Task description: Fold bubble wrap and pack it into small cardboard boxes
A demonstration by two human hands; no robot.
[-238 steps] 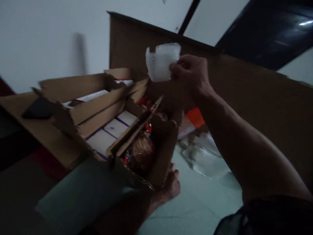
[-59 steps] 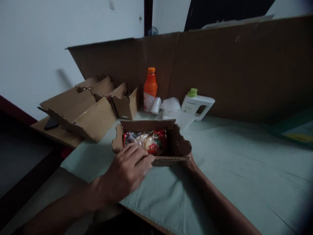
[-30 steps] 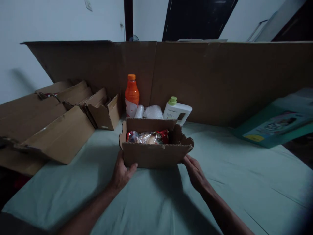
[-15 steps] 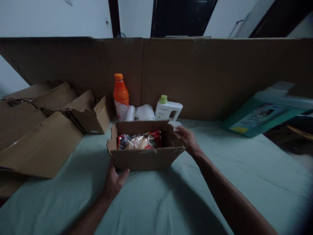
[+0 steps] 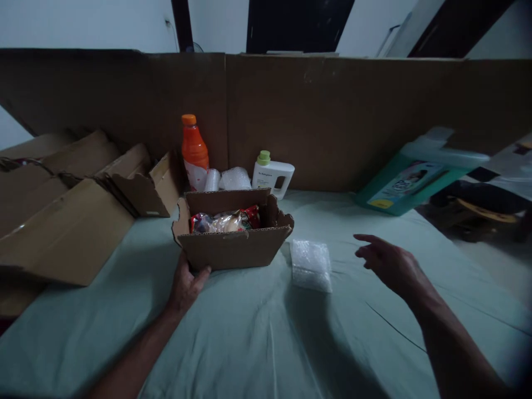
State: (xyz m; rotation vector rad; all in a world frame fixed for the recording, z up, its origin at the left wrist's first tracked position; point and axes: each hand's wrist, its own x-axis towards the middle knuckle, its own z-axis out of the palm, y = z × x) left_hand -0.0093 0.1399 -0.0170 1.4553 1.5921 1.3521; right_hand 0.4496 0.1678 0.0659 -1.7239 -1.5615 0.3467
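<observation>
A small open cardboard box (image 5: 233, 250) sits mid-table with shiny red and clear plastic packets (image 5: 224, 221) inside. My left hand (image 5: 187, 285) grips the box's lower left corner, thumb along the front and the other fingers mostly hidden behind it. To the right of the box, a flat folded piece of bubble wrap (image 5: 311, 266) lies on the cloth. My right hand (image 5: 388, 263) hovers farther right, apart from the bubble wrap, its index finger stretched out, other fingers slightly bent and nothing held.
Behind the box stand an orange bottle (image 5: 194, 149), bubble wrap rolls (image 5: 235, 178) and a white jug with a green cap (image 5: 272, 174). A green jug (image 5: 415, 177) leans at right. Several cardboard boxes (image 5: 70, 227) line the left; a cardboard wall (image 5: 332, 122) closes the back.
My right hand has left the box's right side and moved right. Bubble wrap now shows on the cloth beside the box. My left hand stays on the box; the view has shifted slightly.
</observation>
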